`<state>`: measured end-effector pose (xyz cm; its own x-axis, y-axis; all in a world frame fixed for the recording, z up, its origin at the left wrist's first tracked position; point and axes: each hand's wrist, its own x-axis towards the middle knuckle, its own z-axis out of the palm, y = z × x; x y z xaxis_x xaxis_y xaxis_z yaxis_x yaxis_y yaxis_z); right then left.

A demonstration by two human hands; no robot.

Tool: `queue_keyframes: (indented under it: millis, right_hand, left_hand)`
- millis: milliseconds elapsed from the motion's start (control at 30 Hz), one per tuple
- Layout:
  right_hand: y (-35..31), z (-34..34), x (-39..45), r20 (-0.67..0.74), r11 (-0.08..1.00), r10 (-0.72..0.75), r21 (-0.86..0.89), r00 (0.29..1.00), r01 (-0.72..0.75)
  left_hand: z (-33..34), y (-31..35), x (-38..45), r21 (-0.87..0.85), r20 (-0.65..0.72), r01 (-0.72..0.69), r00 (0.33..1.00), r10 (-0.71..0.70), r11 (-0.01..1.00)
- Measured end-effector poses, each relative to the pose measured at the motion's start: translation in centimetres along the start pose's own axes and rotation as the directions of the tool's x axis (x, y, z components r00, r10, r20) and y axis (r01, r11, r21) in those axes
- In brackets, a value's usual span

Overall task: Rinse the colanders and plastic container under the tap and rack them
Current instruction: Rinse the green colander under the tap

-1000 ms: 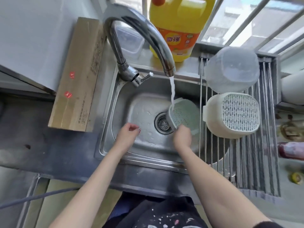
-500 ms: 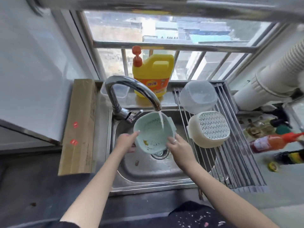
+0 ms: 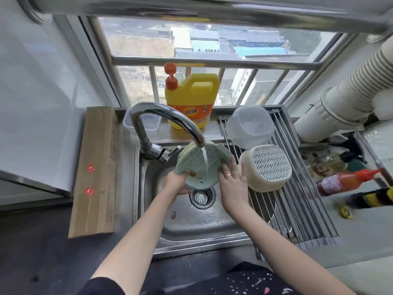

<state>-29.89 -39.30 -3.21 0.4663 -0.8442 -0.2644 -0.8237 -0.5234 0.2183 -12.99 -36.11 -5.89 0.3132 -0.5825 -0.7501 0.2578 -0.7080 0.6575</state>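
I hold a pale green colander point(image 3: 198, 165) over the sink point(image 3: 191, 226), tilted with its inside facing me. Water from the tap point(image 3: 168, 122) runs into it, and yellowish food bits cling near its lower rim. My left hand point(image 3: 176, 183) grips the lower left rim. My right hand point(image 3: 230, 182) holds the right side, fingers on the rim. On the roll-up rack point(image 3: 297, 213) at the right, a cream colander point(image 3: 266, 168) lies upside down. A clear plastic container point(image 3: 249, 126) sits upside down behind it.
A yellow detergent jug point(image 3: 191, 101) and a small clear tub point(image 3: 144, 124) stand on the sill behind the tap. A long cardboard box point(image 3: 95, 169) lies left of the sink. Sauce bottles point(image 3: 344, 182) lie right of the rack. The drain strainer point(image 3: 201, 196) is below the colander.
My left hand joined the right on the green colander. Both lifted it from beside the drain up under the tap, then tilted it. The camera has pulled back and up.
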Motion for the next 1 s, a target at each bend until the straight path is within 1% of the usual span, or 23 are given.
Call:
queue_keyframes:
  millis: [100,167,200,267,333,433,500,567,600,633,700,733,767,800,833,867,900,967,1000]
  right_hand:
    - [-1.3,0.1,-0.2,0.005,1.0,0.024,0.004,1.0,-0.024]
    - [-2.1,0.1,-0.2,-0.005,1.0,0.003,-0.031,1.0,-0.003]
    - [-2.5,0.1,-0.2,0.014,0.999,-0.02,-0.046,1.0,0.021]
    - [-3.0,0.4,-0.1,0.027,0.999,-0.047,-0.011,0.999,0.047]
    - [-3.0,0.6,0.0,0.008,0.999,0.012,0.051,1.0,-0.012]
    - [-3.3,0.7,0.1,0.018,0.984,0.155,0.084,0.988,-0.156]
    - [-3.9,0.7,0.7,0.024,0.972,0.194,0.13,0.981,-0.196]
    - [-4.0,0.5,1.1,-0.007,0.975,0.156,0.159,0.988,-0.153]
    - [-3.7,0.3,1.1,-0.015,0.98,0.085,0.182,0.996,-0.081]
    - [-3.2,0.3,0.9,-0.022,0.976,-0.027,0.216,0.999,0.032]
    - [-1.6,0.3,0.5,-0.045,0.929,-0.264,0.256,0.964,0.266]
    - [-0.8,0.4,0.5,-0.049,0.921,-0.307,0.236,0.95,0.31]
    - [-0.2,0.8,1.0,-0.052,0.936,-0.29,0.192,0.956,0.295]
    - [0.0,0.8,1.3,-0.066,0.961,-0.233,0.14,0.97,0.24]
    - [-0.3,0.7,1.2,-0.083,0.983,-0.141,0.108,0.987,0.149]
    - [-1.2,0.7,1.1,-0.076,0.993,-0.053,0.104,0.996,0.061]
    - [-2.4,0.8,1.0,-0.038,0.99,-0.016,0.137,0.999,0.021]
    - [-4.0,1.5,0.8,0.056,0.956,-0.071,0.289,0.996,0.052]
    - [-3.8,1.3,0.8,0.081,0.926,-0.113,0.369,0.99,0.076]
  left_hand:
    - [0.7,-0.4,-0.3,-0.136,0.003,-0.025,1.0,0.026,0.99]
    - [1.1,-0.4,-0.6,-0.227,0.023,-0.039,0.999,0.045,0.973]
    - [1.4,-0.5,-0.7,-0.265,0.044,-0.032,0.998,0.045,0.964]
    - [1.9,-0.6,-0.9,-0.334,0.11,0.024,0.994,0.013,0.942]
    - [2.4,-0.4,-1.2,-0.409,0.167,0.096,0.986,-0.029,0.907]
    - [3.6,-0.2,-1.5,-0.49,0.243,0.159,0.969,-0.041,0.857]
    - [4.6,-0.4,-1.9,-0.458,0.268,0.144,0.963,-0.018,0.877]
    - [5.2,-0.6,-1.9,-0.419,0.246,0.087,0.969,0.021,0.904]
    - [5.2,-0.7,-1.8,-0.405,0.239,0.065,0.97,0.036,0.912]
    - [4.9,-0.8,-1.5,-0.391,0.236,0.064,0.971,0.033,0.918]
    - [4.3,-1.2,-0.8,-0.373,0.218,0.1,0.976,-0.017,0.922]
    - [4.2,-1.5,-0.7,-0.369,0.217,0.118,0.976,-0.038,0.922]
    - [4.1,-1.7,-0.6,-0.365,0.211,0.127,0.976,-0.051,0.922]
    - [4.2,-1.9,-0.8,-0.373,0.213,0.129,0.976,-0.051,0.919]
    - [4.4,-1.9,-0.9,-0.377,0.211,0.123,0.976,-0.044,0.918]
    - [4.6,-1.8,-0.9,-0.369,0.203,0.101,0.979,-0.026,0.924]
    - [4.9,-1.8,-1.0,-0.349,0.188,0.079,0.982,-0.013,0.934]
    - [5.2,-2.1,-0.7,-0.271,0.135,0.036,0.991,0.0,0.962]
    - [5.2,-2.2,-0.7,-0.238,0.116,0.033,0.993,-0.005,0.971]
